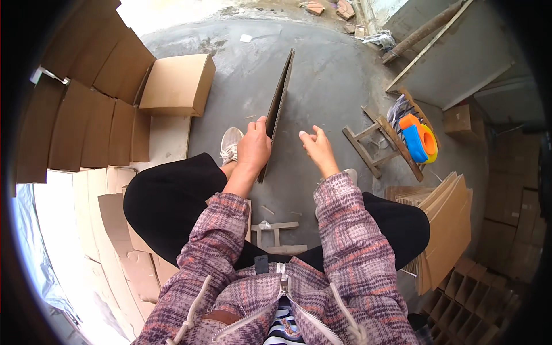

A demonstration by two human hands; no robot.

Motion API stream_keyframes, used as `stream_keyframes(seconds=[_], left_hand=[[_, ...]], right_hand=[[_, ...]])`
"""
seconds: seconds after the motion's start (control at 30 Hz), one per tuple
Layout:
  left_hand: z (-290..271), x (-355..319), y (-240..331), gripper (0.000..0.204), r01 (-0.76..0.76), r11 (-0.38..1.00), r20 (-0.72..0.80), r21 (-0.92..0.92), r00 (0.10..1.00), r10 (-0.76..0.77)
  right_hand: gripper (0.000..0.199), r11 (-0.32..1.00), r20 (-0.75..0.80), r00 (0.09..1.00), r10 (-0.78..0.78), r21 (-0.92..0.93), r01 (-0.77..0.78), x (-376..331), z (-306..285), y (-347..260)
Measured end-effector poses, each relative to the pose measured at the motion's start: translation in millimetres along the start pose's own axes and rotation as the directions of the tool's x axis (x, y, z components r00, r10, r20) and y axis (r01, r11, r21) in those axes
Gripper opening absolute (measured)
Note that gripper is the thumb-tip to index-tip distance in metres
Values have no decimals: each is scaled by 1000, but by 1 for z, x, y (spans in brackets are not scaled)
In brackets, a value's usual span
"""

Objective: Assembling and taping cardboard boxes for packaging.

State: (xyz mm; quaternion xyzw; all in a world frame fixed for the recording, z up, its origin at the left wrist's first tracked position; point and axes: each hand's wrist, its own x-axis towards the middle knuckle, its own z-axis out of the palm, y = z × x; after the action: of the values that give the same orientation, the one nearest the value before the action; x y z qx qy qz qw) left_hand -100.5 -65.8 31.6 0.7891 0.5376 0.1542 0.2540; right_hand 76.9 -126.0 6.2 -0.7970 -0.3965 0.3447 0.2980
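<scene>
Brown corrugated cardboard, a flat folded sheet [278, 109], stands on edge on the grey concrete floor [328, 80], gripped near its lower end by the closed left hand [253, 148] to stay upright. The right hand [317, 148] hovers beside it, loosely open, empty.

I see a grey concrete floor [333, 75], daylight glaring at the top and lower left. Flattened cartons [86, 115] line the left, a made-up box [178, 83] beside them. A small wooden stool [379, 144] stands right, more cardboard sheets [448, 224] nearby.
</scene>
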Motion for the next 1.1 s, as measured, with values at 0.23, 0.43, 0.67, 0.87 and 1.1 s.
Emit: stream_keyframes(seconds=[0.23,0.43,0.67,0.87,1.1], left_hand=[[16,9,0,44,-51,995,-84,-80,996,44],[6,30,2,45,72,997,-119,2,990,-72],[-23,73,-7,33,-65,930,2,362,998,69],[-20,58,-23,46,58,988,-67,-144,995,-68],[-8,-4,-12,58,146,974,-10,-173,989,-150]], right_hand=[[87,990,34,997,-70,-124,73,1,19,-58],[70,974,100,995,-26,-220,48,8,2,-55],[57,949,93,981,-173,-252,191,7,-17,-44],[34,842,279,933,-229,-425,334,12,-97,-44],[19,695,54,972,-230,-690,203,27,-98,-15]])
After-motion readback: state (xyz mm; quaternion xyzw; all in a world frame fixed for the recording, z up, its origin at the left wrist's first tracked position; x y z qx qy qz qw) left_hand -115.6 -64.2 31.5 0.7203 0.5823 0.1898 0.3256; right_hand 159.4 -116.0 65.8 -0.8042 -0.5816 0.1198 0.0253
